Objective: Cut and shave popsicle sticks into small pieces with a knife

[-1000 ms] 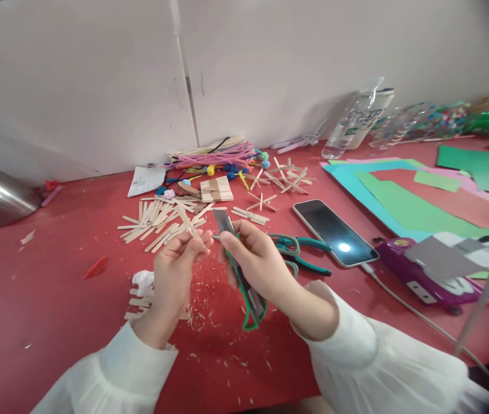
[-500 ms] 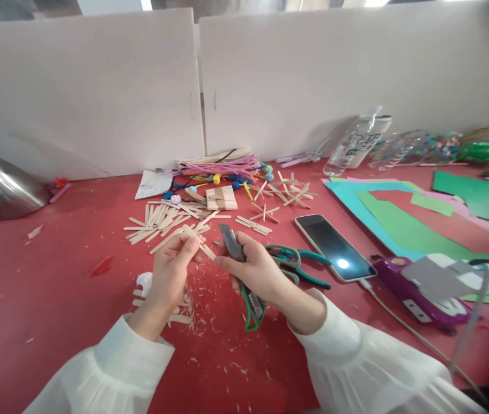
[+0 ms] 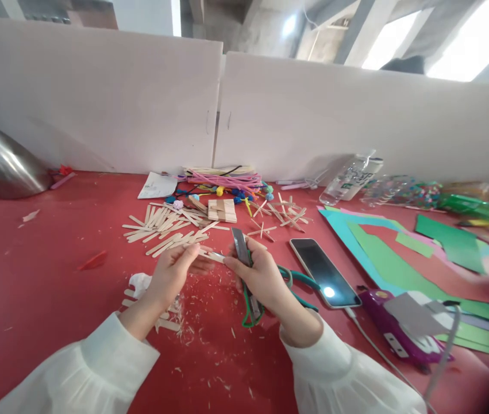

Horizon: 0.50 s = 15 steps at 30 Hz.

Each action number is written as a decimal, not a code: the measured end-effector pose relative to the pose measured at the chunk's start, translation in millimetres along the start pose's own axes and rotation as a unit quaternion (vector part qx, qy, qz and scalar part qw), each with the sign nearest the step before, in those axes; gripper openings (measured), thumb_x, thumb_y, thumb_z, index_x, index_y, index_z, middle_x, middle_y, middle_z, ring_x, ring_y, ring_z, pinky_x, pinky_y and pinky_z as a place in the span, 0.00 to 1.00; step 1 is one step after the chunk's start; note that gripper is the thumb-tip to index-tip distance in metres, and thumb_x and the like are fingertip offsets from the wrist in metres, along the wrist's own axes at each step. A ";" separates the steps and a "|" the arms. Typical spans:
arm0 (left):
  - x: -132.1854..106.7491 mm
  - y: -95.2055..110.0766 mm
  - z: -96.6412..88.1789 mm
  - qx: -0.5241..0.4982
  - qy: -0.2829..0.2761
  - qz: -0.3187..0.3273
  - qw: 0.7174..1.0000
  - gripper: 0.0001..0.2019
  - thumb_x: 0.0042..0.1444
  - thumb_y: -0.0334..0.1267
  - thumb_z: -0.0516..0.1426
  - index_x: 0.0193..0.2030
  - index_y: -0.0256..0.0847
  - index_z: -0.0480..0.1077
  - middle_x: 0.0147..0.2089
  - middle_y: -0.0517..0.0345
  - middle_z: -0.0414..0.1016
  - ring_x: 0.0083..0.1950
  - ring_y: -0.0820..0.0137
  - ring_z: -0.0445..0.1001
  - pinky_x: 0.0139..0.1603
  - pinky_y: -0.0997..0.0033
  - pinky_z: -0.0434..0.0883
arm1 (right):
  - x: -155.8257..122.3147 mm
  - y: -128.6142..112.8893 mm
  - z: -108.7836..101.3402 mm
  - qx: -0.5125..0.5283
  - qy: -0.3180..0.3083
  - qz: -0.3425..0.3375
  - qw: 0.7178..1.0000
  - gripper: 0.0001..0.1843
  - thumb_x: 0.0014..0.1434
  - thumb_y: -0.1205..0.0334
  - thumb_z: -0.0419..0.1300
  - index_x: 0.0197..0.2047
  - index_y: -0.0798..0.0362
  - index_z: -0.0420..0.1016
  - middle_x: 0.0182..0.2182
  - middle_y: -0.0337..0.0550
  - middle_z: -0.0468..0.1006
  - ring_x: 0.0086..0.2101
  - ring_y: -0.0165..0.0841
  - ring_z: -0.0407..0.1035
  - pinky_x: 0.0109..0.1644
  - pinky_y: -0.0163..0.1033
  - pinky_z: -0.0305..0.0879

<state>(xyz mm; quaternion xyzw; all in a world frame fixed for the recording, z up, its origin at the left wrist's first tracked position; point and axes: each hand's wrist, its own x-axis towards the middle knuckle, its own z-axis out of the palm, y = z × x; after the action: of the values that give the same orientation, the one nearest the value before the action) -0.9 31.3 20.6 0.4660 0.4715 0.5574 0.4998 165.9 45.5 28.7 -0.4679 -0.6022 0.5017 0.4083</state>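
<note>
Between my hands a wooden craft stick [image 3: 212, 256] is stretched over the table. My left hand [image 3: 176, 270] pinches its left end between thumb and fingers. Wrapped in my right hand [image 3: 258, 269] is a utility knife [image 3: 250, 302] with a green-edged handle and its blade [image 3: 239, 244] pointing away from me. The right thumb tip also meets the stick's right end. Wood shavings [image 3: 190, 325] are scattered on the red table [image 3: 222, 368] below. Several craft sticks [image 3: 169, 322] and a crumpled white tissue [image 3: 139, 283] lie partly behind my left wrist.
Beyond my hands are a pile of craft sticks [image 3: 153, 224], a bundled stack of sticks [image 3: 222, 210] and pink pipe cleaners [image 3: 227, 179]. On the right are teal-handled pliers [image 3: 302, 277], a phone [image 3: 324, 270], coloured paper [image 3: 369, 247] and a purple device [image 3: 393, 328]. White panels [image 3: 97, 98] stand behind.
The camera view has tilted up, showing more room above the panels. The stick, angled down to the right before, now lies flatter between my hands.
</note>
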 end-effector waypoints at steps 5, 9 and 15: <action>3.0 -2.1 -0.7 0.008 0.038 0.014 0.999 0.22 0.45 0.55 0.60 0.34 0.36 0.76 0.30 0.48 0.79 0.31 0.60 0.79 0.31 0.65 0.76 | -3.0 3.7 0.1 -0.170 0.054 -0.090 0.980 0.09 0.57 0.55 0.54 0.35 0.50 0.60 0.22 0.34 0.67 0.21 0.30 0.63 0.26 0.35 0.59; 6.0 -4.8 -1.9 0.019 0.064 0.017 0.998 0.24 0.45 0.55 0.60 0.37 0.34 0.75 0.34 0.48 0.79 0.33 0.62 0.79 0.34 0.66 0.77 | -12.5 -1.9 3.8 -0.318 -0.017 -0.134 0.938 0.04 0.61 0.60 0.47 0.37 0.51 0.59 0.24 0.39 0.70 0.23 0.32 0.65 0.26 0.34 0.55; 6.0 -9.6 -4.6 0.069 0.046 0.025 0.996 0.22 0.51 0.54 0.56 0.39 0.34 0.73 0.35 0.50 0.79 0.36 0.62 0.79 0.36 0.66 0.77 | -19.2 -2.1 10.7 -0.471 -0.036 -0.150 0.869 0.05 0.61 0.65 0.48 0.35 0.53 0.63 0.28 0.42 0.75 0.26 0.33 0.70 0.26 0.33 0.51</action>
<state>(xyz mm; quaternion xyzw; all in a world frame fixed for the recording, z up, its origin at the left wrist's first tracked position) -4.8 37.5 10.8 0.4850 0.5200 0.5562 0.4302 159.6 24.3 28.6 -0.4903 -0.8442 0.1080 0.1878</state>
